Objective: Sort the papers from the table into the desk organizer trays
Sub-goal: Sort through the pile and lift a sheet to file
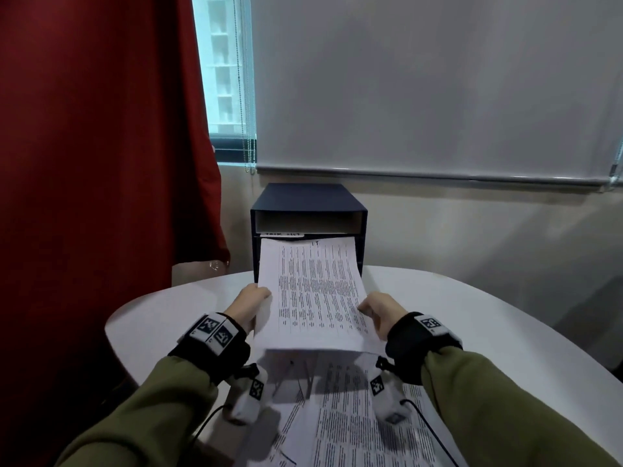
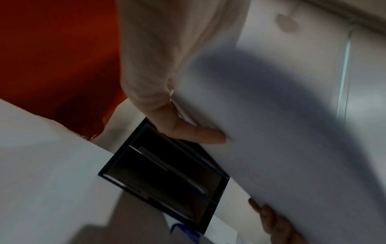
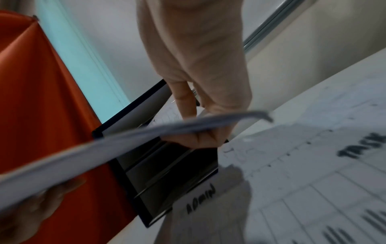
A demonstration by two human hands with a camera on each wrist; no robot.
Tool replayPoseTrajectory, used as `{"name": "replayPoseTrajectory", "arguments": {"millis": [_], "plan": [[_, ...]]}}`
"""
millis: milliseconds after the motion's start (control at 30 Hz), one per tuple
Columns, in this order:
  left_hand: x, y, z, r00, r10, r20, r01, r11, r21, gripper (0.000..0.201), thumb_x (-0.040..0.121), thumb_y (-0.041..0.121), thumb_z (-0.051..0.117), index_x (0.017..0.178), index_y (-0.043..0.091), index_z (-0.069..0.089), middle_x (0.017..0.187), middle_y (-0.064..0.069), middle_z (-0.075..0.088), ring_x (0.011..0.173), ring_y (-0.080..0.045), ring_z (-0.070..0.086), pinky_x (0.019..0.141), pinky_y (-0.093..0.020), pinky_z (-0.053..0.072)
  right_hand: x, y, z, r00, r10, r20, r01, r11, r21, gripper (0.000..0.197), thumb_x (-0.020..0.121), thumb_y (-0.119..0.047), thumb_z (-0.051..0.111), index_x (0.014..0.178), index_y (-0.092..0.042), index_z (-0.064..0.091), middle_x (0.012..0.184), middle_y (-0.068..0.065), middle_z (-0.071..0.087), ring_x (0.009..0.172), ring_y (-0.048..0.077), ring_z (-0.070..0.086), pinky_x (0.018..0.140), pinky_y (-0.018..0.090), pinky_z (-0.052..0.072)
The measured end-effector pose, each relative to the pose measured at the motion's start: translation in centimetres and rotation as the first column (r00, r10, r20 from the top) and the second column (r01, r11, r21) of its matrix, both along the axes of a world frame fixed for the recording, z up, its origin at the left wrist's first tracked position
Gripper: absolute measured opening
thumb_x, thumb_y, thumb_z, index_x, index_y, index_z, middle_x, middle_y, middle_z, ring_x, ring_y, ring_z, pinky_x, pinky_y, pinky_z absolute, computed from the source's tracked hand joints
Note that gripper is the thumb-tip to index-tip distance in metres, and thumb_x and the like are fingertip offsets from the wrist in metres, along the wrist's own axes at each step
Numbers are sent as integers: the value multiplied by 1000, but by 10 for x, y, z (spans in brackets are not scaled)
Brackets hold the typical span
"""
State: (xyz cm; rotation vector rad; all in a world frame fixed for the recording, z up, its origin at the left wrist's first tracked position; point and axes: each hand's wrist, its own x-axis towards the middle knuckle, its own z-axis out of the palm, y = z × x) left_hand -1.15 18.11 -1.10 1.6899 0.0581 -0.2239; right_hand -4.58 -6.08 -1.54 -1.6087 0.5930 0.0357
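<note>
At the organizer (image 1: 308, 210), left hand (image 1: 251, 303) and right hand (image 1: 379, 311) pinch a sheet's (image 1: 317, 291) side edges; keeping it level should help it slide into the second tray.

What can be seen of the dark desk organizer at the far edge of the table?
The desk organizer is a dark navy box, open at the front, with stacked tray slots and a pale inner lining. It stands upright at the far edge of the white table, near the wall. A handwritten label sits under the top slot, which looks empty. The printed sheet, held by the left hand and right hand, hides the lower slots.
</note>
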Motion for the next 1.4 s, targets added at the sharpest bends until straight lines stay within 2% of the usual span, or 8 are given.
{"name": "replayPoseTrajectory", "arguments": {"millis": [200, 367, 600, 733, 900, 1067, 1233, 1400], "plan": [[-12, 4, 3, 985, -160, -57, 155, 984, -89, 13, 88, 7, 40, 91, 5, 52, 98, -17, 51, 87, -29, 48, 72, -38, 41, 29, -10, -7, 998, -53, 23, 51, 994, 94, 33, 90, 10, 38, 60, -3, 43, 91, 11, 53, 89, 19, 48, 90, 20, 26], [-26, 3, 4, 964, -241, -113, 233, 969, -79, 37, 95, 0, 28, 122, 20, 45, 123, -5, 56, 105, -28, 60, 60, -34, 60, 35, -8, -15, 996, -56, 67, 48, 992, 119, 39, 88, 10, 38, 56, -11, 36, 63, 5, 35, 61, 16, 34, 89, 22, 27], [20, -15, 10, 999, -1, -51, -13, 962, -271, 39, 94, -8, 32, 129, 8, 40, 139, -10, 44, 97, -21, 54, 43, -18, 51, 22, -24, 11, 979, 206, -12, -206, 979, 8, 8, 88, -20, 63, 88, -12, 61, 78, 4, 62, 52, 15, 52, 41, 18, 35], [56, -26, 15, 990, 129, -47, -136, 875, -464, 38, 96, -5, 43, 134, -6, 38, 137, -13, 40, 93, -20, 56, 76, -29, 56, 46, -35, 17, 996, 58, 73, -69, 983, 168, 12, 94, 1, 51, 83, 0, 53, 56, 9, 58, 31, 10, 51, 31, 15, 38], [94, -39, 17, 957, 277, -87, -282, 820, -498, 35, 91, -16, 36, 66, 8, 40, 64, -3, 25, 53, -16, 31, 92, -41, 53, 84, -23, 23, 967, -165, 194, 68, 902, 426, 11, 96, 8, 44, 106, 9, 47, 95, 25, 60, 70, 29, 64, 42, 25, 55], [122, -49, 16, 926, 377, -30, -370, 884, -288, 44, 94, -8, 29, 135, -2, 43, 69, -9, 40, 54, -16, 37, 46, -25, 41, 119, -15, 22, 931, -276, 237, 69, 775, 628, 22, 99, -9, 47, 78, -14, 50, 103, 11, 72, 96, 22, 70, 94, 37, 52], [128, -40, 21, 959, 284, -9, -269, 897, -351, 42, 94, -6, 36, 136, -11, 39, 104, -19, 61, 73, -18, 59, 54, -19, 54, 109, -1, 29, 926, -221, 307, 5, 819, 574, 40, 100, 4, 32, 140, 6, 33, 141, 21, 43, 133, 32, 43, 105, 48, 41], [105, -43, 11, 919, 386, 79, -329, 862, -387, 42, 92, -8, 37, 133, -1, 45, 113, -20, 58, 88, -28, 63, 79, -33, 52, 59, -24, 28, 945, 36, 326, -141, 943, 302, 39, 100, -8, 43, 138, -2, 43, 122, 15, 60, 114, 27, 60, 94, 41, 49]]}}
